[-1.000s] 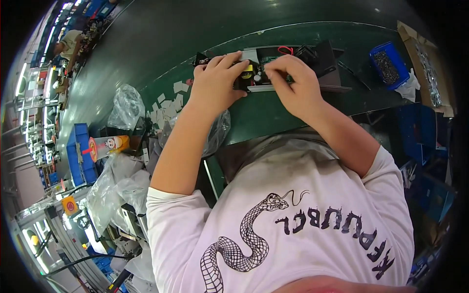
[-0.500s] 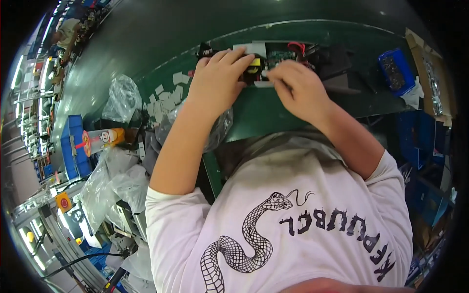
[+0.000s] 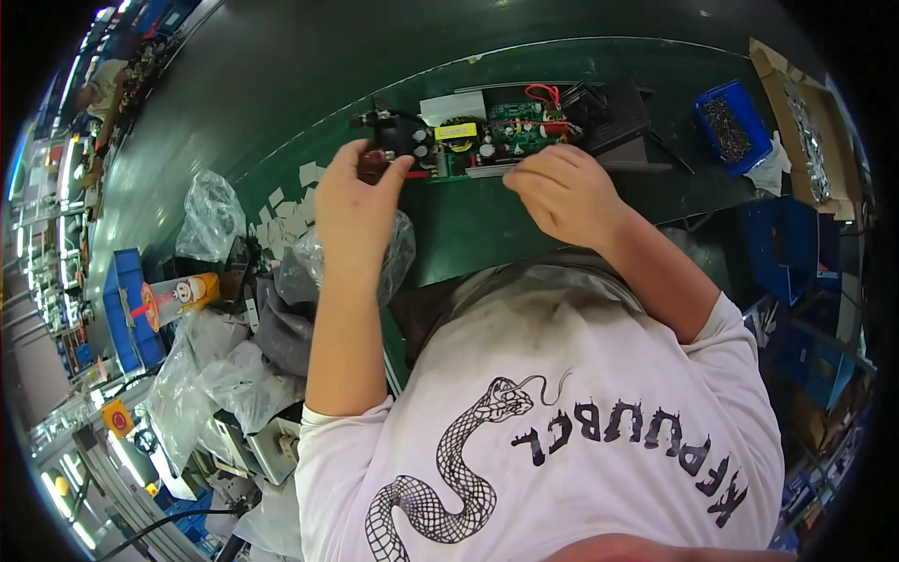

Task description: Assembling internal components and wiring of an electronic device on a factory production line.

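A green circuit board assembly (image 3: 520, 117) lies on the bench in front of me, with a yellow-wrapped transformer (image 3: 457, 131), capacitors, a red wire loop (image 3: 543, 93) and a metal strip along its near edge. At its left end, the thumb and index finger of my left hand (image 3: 356, 201) close around a dark red part (image 3: 374, 161), next to a black fan-like piece (image 3: 405, 134). My right hand (image 3: 571, 197) is at the near right edge of the board, fingers bent and pressed together. Whatever its fingertips hold, if anything, is too small to make out.
Black metal plates (image 3: 623, 122) lie right of the board. Beyond them stand a blue bin of small screws (image 3: 729, 131) and a cardboard box (image 3: 796, 122). White paper pieces (image 3: 290, 220) and clear plastic bags (image 3: 211, 215) are on the left, with a drink cup (image 3: 178, 298) by a blue bin.
My left hand has moved left off the transformer to the dark red part at the board's end. My right hand has shifted down and slightly right, uncovering the board's middle.
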Demonstrator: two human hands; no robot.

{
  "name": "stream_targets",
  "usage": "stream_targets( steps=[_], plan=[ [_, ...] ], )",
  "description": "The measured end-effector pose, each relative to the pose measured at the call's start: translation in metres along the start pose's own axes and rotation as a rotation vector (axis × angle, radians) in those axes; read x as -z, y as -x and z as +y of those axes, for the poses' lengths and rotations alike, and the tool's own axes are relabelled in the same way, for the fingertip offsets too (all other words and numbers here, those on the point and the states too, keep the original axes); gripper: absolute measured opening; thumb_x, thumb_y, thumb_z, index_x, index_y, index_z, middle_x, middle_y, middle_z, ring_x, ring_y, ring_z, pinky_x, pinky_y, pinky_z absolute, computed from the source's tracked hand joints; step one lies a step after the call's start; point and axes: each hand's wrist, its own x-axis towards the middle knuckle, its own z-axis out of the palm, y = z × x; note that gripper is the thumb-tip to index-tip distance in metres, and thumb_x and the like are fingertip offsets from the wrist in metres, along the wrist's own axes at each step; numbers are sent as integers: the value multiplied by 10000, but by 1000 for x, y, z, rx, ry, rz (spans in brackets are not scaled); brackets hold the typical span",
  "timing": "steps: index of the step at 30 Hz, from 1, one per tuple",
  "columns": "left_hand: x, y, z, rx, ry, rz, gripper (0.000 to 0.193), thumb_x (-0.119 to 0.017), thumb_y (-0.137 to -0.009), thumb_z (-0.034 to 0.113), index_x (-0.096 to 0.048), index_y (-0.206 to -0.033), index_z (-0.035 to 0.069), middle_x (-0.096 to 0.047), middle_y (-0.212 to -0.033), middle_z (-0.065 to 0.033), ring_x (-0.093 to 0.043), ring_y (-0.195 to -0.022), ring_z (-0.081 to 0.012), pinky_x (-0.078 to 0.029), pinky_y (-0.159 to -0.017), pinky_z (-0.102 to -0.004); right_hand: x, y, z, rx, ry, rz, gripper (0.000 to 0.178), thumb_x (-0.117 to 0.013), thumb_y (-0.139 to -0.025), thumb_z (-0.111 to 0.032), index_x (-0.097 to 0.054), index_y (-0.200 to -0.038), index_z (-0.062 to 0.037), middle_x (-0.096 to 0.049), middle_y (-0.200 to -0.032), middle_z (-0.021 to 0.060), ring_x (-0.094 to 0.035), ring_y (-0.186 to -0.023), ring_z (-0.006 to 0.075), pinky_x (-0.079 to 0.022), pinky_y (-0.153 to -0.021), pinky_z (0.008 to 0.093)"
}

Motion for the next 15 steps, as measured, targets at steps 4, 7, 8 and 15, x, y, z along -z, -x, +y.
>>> stream_targets(
  steps=[4, 7, 8, 15],
  plan=[
    [-25, 14, 7, -224, -171, 75, 450, -802, -839, 271, -642, -1156, -6, -722, -1042, -126, -701, -931, -266, -541, -822, -367, -5, -6, 3, -152, -59, 129, 192, -714, -793, 9, -698, -969, -65, -666, -930, 72, -659, -818, 262, -535, -743, 376],
    [-34, 17, 5, -192, -30, 80, 420, -768, -883, 268, -620, -1176, 5, -708, -1008, -134, -693, -937, -250, -539, -839, -361, 3, -15, 4, -186, -84, 161, 173, -696, -821, 24, -695, -975, -56, -666, -915, 84, -660, -797, 280, -535, -714, 372],
    [-38, 17, 4, -115, 107, 88, 422, -756, -899, 262, -607, -1199, 5, -699, -1010, -137, -688, -945, -246, -538, -850, -361, 5, -18, 4, -204, -108, 185, 170, -688, -832, 33, -693, -980, -50, -665, -905, 89, -659, -782, 287, -534, -693, 365],
    [-57, 28, -4, -140, 301, 129, 438, -720, -933, 198, -559, -1280, -15, -664, -1092, -148, -672, -968, -250, -539, -874, -376, -1, -22, -1, -505, -295, 194, 82, -689, -892, 9, -673, -965, -25, -642, -854, 84, -611, -650, 203, -492, -599, 302]
  ],
)
